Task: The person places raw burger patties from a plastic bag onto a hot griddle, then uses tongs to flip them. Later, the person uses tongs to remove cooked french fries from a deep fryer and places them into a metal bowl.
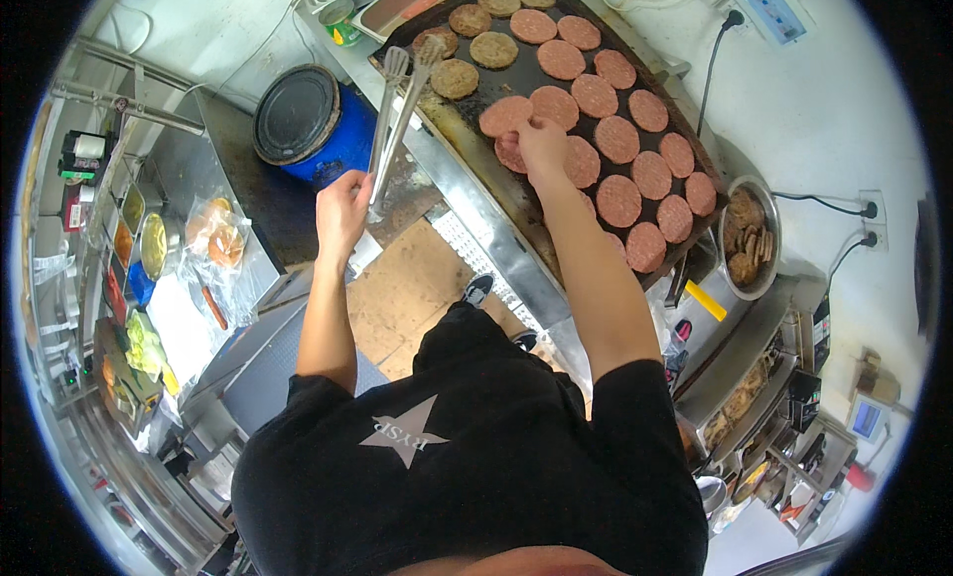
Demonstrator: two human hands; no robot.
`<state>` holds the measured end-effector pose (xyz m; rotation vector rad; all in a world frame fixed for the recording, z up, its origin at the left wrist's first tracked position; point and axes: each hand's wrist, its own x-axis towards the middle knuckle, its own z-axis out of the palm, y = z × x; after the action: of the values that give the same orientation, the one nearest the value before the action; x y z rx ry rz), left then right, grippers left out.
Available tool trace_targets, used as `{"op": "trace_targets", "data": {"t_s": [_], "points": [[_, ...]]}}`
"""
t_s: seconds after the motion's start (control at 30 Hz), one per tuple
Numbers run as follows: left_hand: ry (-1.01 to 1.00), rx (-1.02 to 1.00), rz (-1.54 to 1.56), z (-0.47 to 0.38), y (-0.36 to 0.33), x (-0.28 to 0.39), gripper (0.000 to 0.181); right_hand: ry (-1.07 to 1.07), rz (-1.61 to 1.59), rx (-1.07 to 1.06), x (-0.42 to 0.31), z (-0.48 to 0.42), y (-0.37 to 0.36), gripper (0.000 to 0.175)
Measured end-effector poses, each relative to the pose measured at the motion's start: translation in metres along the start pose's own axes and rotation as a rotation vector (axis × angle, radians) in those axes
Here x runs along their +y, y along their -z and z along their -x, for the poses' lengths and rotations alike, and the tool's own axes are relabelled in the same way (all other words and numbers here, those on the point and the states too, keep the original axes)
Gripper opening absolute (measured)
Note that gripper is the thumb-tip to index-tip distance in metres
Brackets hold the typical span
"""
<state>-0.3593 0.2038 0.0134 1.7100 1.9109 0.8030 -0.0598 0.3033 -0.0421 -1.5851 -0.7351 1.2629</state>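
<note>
My left hand (pixel 341 209) grips the handle end of a pair of metal tongs (pixel 390 129), whose tips reach over the griddle's near left edge. Over the flat griddle (pixel 463 133), my right hand (pixel 542 145) pinches a raw pink patty (pixel 506 116) by its edge; it overlaps another raw patty (pixel 509 153) beneath it. Rows of raw patties (pixel 617 139) cover the right side of the hot plate. Toward its far left end lie several browned patties (pixel 493 49). My right forearm hides part of the nearest row.
A blue barrel (pixel 350 140) with a black lid stands left of the griddle. At the right, a steel bowl (pixel 774 237) holds browned patties. Buns in plastic (pixel 225 246) lie on the left counter. A yellow handle (pixel 706 301) juts out near the griddle's right corner.
</note>
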Motion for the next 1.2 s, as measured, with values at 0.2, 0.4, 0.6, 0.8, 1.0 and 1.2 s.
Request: {"op": "trace_targets", "data": {"t_s": [0.2,0.4,0.6,0.8,1.0,1.2], "points": [[0.052,0.053,0.019,0.020,0.002,-0.018,0.023,-0.087,0.276,-0.054,-0.012,-0.004,-0.021,0.024],[0.078,0.003,0.010,0.031,-0.008,-0.013,0.022,0.261,0.645,-0.129,-0.020,0.005,-0.018,0.025],[-0.170,-0.067,-0.098,0.009,-0.047,0.012,0.023,0.311,0.385,-0.076,0.012,0.095,0.053,0.027],[-0.299,-0.181,-0.260,-0.016,-0.122,0.042,0.029,0.267,0.254,0.401,0.113,0.229,0.190,0.020],[-0.324,-0.017,-0.169,0.009,-0.121,0.084,0.036,-0.048,0.397,0.710,0.228,0.332,0.306,0.021],[-0.407,-0.349,0.264,0.109,-0.138,0.151,0.024,0.021,0.817,0.478,0.251,0.315,0.302,0.047]]}}
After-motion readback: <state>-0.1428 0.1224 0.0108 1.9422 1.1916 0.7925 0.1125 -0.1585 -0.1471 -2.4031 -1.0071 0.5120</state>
